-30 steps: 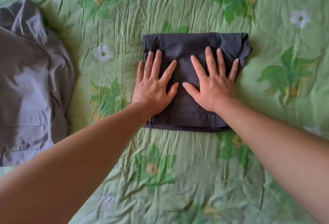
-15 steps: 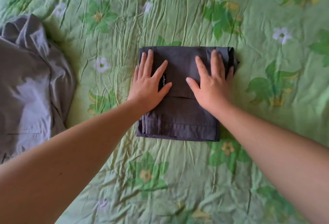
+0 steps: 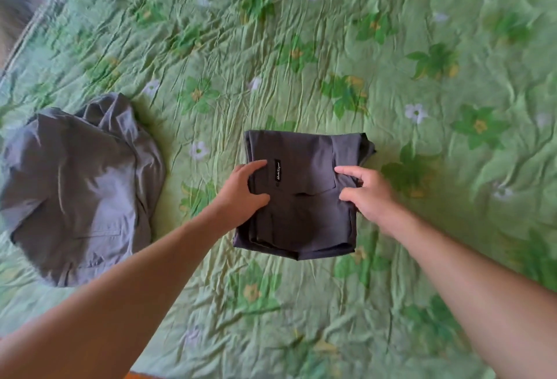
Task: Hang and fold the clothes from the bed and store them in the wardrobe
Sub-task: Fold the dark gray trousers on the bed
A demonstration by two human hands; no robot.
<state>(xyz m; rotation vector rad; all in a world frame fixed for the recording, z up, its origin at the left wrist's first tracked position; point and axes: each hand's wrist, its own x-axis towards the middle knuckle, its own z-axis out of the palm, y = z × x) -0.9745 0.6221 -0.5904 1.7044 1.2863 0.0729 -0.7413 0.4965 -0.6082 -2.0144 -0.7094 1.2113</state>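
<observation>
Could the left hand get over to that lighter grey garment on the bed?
Probably yes: only bedspread lies between the left hand and the grey garment, but it must first release the folded dark garment.

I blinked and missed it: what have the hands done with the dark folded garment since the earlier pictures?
A second ago both hands lay flat on top of the dark folded garment. Now the left hand and the right hand have slid out to its side edges and grip it with curled fingers. The garment stays folded on the green bedspread; the grey garment stays crumpled to its left.
</observation>
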